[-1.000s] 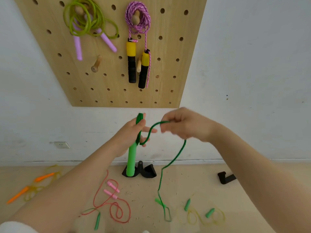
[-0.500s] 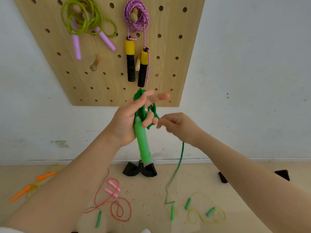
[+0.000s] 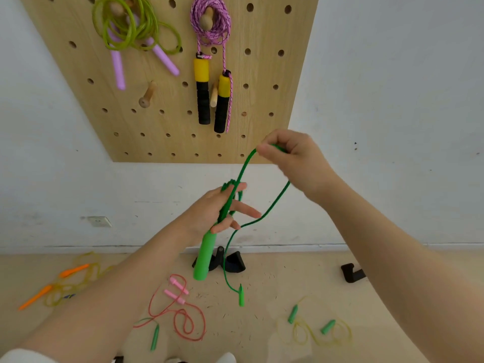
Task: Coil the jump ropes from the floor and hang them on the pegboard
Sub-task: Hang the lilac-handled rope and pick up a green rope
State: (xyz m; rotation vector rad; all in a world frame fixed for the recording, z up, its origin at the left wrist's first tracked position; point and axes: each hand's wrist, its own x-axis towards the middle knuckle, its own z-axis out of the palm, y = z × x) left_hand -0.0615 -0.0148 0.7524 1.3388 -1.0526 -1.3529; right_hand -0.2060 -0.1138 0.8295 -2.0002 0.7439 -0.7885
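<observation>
1. A large light wooden pegboard [image 3: 262, 106] with rows of round holes is seen fixed to the white wall [image 3: 392, 87], above a pale floor [image 3: 262, 297].
2. Two coiled ropes are hung on pegs near the top of the board: a lime-green plastic rope with lilac handles [image 3: 131, 30] on the left, and a pink-and-white braided rope with yellow-and-black foam handles [image 3: 212, 27] beside it on the right.
3. A bare wooden peg [image 3: 147, 95] is seen below the lime-green rope.
4. The left hand [image 3: 217, 208] is held in front of the wall below the board; a bright green plastic handle [image 3: 204, 258] is gripped by its lower fingers and hangs tilted downward, while loops of the dark green jump rope [image 3: 262, 218] are wound over the hand, whose upper fingers are extended.
5. The right hand [image 3: 290, 155] is raised higher, at the board's lower edge, and the same green cord is pinched between thumb and curled fingers.
6. From there the cord is draped down to its second small green handle [image 3: 241, 297], which hangs near the floor.
7. On the floor are seen a red rope with pink handles [image 3: 180, 310], a yellow rope with orange handles [image 3: 60, 286] at the left, and a yellow rope with green handles [image 3: 319, 331] at the right.
</observation>
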